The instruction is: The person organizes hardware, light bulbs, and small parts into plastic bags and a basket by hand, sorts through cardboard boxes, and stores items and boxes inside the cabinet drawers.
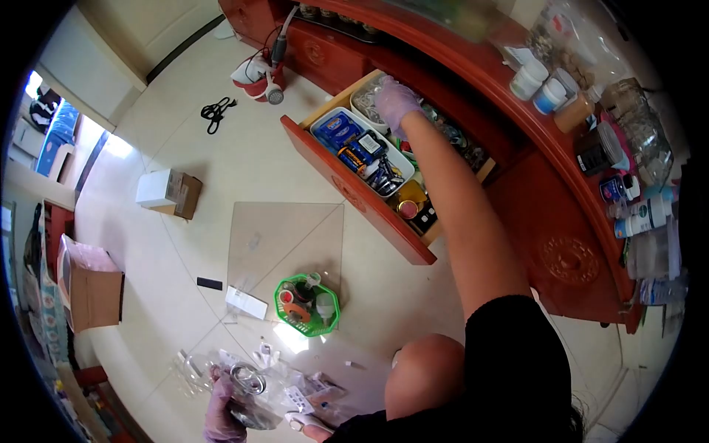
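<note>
My right hand (397, 105), in a thin purple glove, reaches into the far end of the open drawer (354, 193), over a white container (363, 103) of small clear items; its fingertips are hidden. Beside it in the drawer, a white tray (405, 171) holds blue packs and batteries. My left hand (223, 412), also gloved, is at the lower left with its fingers closed around a clear plastic container (255, 413). Small packets (299, 399) and plastic bags lie on the floor beside it.
A green basket (334, 325) with jars stands on the floor near a white box (247, 303) and a black bar (210, 283). Bottles (529, 80) line the red cabinet top (473, 66). Cardboard boxes (96, 299) are at left, a red bucket (255, 88) behind.
</note>
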Motion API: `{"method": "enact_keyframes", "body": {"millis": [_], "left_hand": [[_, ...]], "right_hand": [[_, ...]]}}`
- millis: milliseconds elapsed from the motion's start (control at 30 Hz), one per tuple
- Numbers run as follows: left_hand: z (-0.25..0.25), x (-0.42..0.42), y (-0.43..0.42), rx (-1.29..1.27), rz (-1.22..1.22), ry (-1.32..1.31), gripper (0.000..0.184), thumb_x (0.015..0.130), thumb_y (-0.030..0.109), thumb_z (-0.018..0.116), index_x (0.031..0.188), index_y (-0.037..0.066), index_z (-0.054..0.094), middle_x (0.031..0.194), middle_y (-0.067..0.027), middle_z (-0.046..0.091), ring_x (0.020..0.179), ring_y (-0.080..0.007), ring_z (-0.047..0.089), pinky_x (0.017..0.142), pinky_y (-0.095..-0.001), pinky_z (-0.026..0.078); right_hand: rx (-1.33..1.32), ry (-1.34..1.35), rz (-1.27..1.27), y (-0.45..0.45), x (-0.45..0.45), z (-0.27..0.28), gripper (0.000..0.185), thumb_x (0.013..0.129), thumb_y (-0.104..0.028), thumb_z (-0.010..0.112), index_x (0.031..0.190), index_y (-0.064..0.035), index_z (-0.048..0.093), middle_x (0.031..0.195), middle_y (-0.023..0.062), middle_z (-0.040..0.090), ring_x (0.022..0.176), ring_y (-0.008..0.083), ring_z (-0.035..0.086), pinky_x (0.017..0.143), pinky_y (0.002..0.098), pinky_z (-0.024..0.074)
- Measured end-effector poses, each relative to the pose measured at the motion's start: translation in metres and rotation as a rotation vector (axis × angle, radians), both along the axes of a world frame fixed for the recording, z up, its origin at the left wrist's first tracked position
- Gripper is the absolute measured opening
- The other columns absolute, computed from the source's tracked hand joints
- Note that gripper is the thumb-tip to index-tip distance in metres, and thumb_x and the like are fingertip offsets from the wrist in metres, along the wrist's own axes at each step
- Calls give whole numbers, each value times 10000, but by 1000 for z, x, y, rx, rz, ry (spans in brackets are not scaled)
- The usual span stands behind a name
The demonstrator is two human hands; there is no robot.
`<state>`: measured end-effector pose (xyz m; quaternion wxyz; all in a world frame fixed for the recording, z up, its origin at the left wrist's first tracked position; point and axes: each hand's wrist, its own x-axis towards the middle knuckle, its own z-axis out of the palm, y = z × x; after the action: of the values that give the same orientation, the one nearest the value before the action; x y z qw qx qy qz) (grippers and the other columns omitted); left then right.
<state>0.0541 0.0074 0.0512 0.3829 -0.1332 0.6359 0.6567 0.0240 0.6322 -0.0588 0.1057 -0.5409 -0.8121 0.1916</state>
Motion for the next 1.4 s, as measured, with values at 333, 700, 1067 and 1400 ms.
{"method": "enact_keyframes", "body": {"millis": [333, 700, 1067, 1400], "left_hand": [[7, 0, -2, -9, -44, -19, 485, 907, 318, 635, 1295, 50, 520, 1152, -38, 597, 1057, -178, 568, 922, -329, 451], [-2, -3, -3, -5, -46, -56, 509, 914, 329, 633, 1324, 53, 511, 1185, -48, 595, 1079, -189, 563, 954, -340, 436], [-1, -3, -13, -27, -110, -15, 568, 884, 408, 673, 1340, 128, 480, 1171, -42, 606, 1020, -191, 605, 843, -346, 507], [8, 0, 0, 22, -123, 6, 507, 888, 312, 621, 1301, 36, 522, 1162, -49, 603, 1058, -196, 569, 915, -322, 441]], "right_hand": [[277, -153, 396, -18, 34, 43, 310, 926, -133, 503, 1192, -58, 644, 1175, 200, 650, 1075, 335, 641, 916, 416, 521], [584, -115, 541, -38, 52, 5, 587, 938, -330, 518, 1446, -59, 408, 1444, 161, 473, 1325, 285, 460, 1109, 443, 320], [242, -86, 445, -69, 50, 38, 763, 871, -485, 619, 1439, -26, 398, 1529, 178, 346, 1403, 319, 340, 1157, 441, 241], [593, -524, 813, -175, 64, 28, 706, 856, -184, 604, 1507, -167, 334, 1605, 79, 218, 1469, 308, 211, 1173, 547, 144]]}}
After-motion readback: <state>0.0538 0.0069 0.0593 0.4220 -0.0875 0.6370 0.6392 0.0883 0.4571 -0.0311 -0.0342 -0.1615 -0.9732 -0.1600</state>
